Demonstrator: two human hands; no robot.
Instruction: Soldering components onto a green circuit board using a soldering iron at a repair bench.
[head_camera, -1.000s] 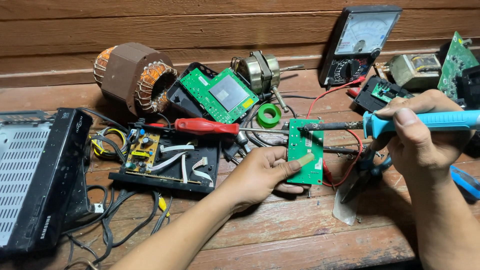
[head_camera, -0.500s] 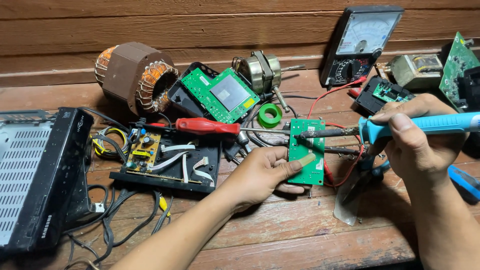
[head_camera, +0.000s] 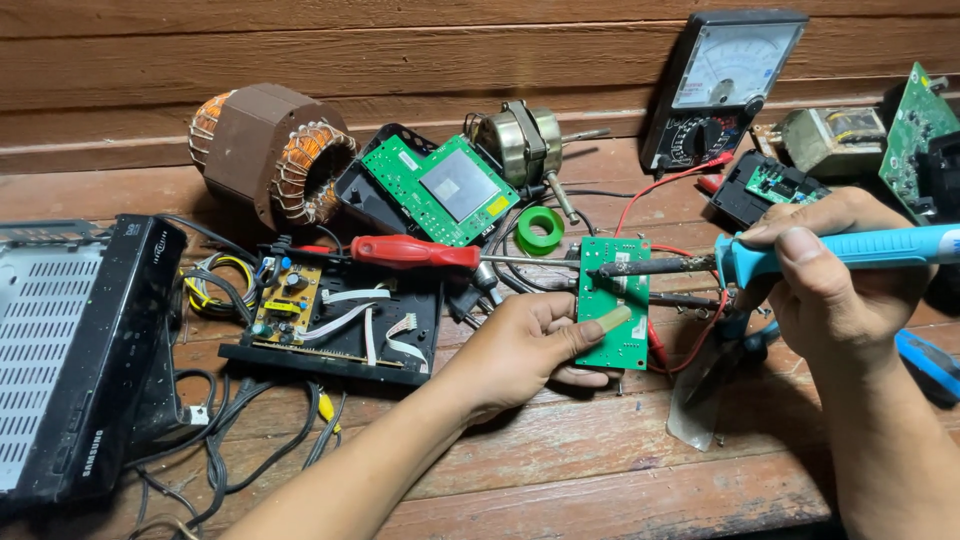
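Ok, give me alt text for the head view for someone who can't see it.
The left hand holds a small green circuit board while the right hand touches a blue-handled soldering iron to its upper edge. Around them on the wooden bench lie a red screwdriver, a motor winding and an analogue meter.

Lying about are two motor cores (head_camera: 268, 152), one red screwdriver (head_camera: 412, 252), one meter (head_camera: 722, 88), one tape roll (head_camera: 540, 229).
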